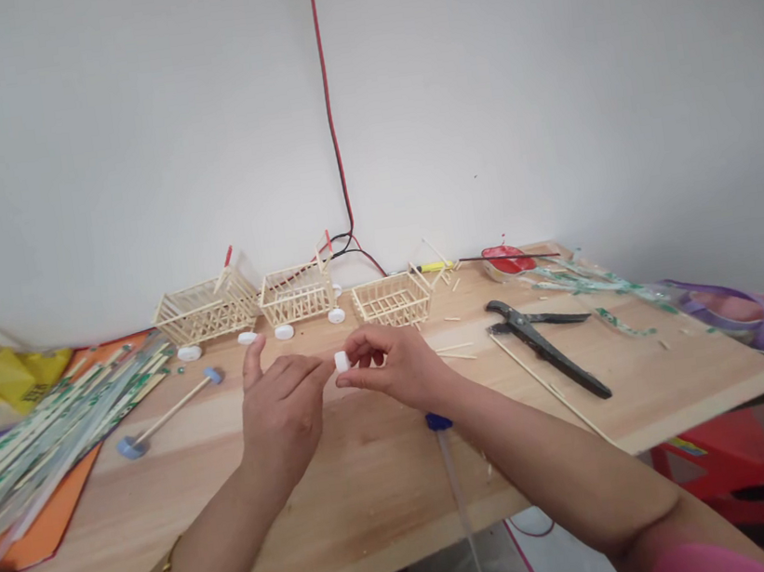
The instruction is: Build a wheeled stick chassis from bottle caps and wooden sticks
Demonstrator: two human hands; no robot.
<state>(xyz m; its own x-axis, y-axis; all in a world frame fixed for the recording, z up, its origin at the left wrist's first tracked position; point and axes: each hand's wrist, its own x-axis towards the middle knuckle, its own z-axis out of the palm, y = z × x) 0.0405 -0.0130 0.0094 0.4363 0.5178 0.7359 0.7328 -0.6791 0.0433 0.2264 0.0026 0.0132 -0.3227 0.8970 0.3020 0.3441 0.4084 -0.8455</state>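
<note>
One squat white cylinder [342, 361] in right hand [396, 366].

Disc [342, 361] between left hand [282, 412] and right hand [392, 364], stick carts [298, 303] behind, packaged sticks [68, 421] left, pliers [521, 328] right.

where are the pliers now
In the head view, the pliers lie on the right side of the table, beside a thin stick and right of the right hand.

white wall [504, 92]: beyond left hand [282, 412] and right hand [393, 367] | wooden tabletop [382, 502]: beneath both | red plastic stool [734, 451]: rightward, below both | soft light
</note>
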